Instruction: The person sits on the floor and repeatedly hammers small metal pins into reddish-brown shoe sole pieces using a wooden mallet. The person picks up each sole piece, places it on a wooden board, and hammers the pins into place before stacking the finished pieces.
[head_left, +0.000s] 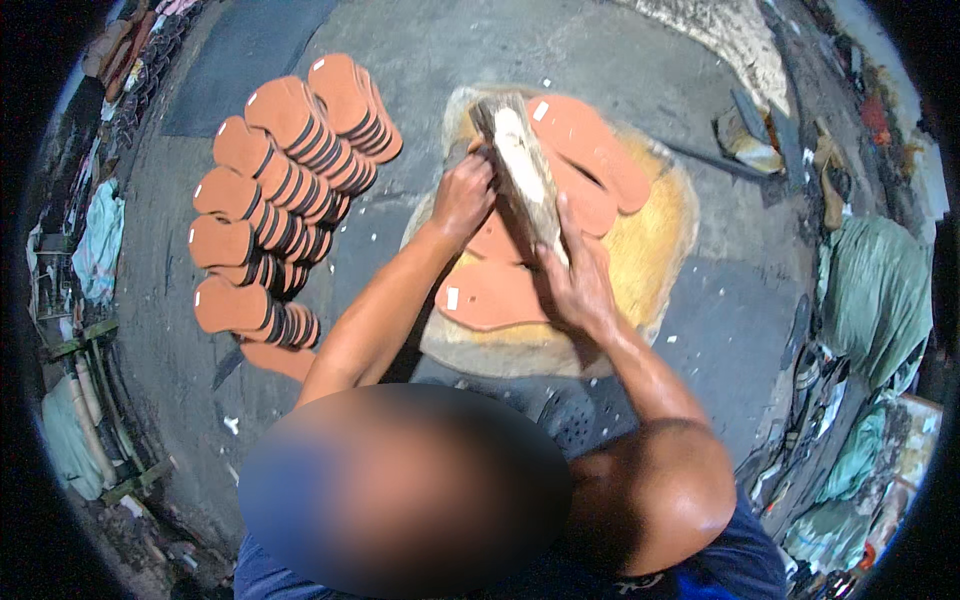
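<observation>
Wooden block (522, 165) held across loose orange soles (500, 300)

Your right hand (580, 285) grasps the block's near end, thumb on one side, fingers on the other. Your left hand (466, 200) is curled beside its far end; I cannot tell whether those fingers grip anything. The block slants over a worn yellow pad (665, 265), with soles on either side. If your right grasp slipped, the block could roll, knocking soles askew or catching your left fingers. Stacked soles (285, 112) stand well to your left.
</observation>
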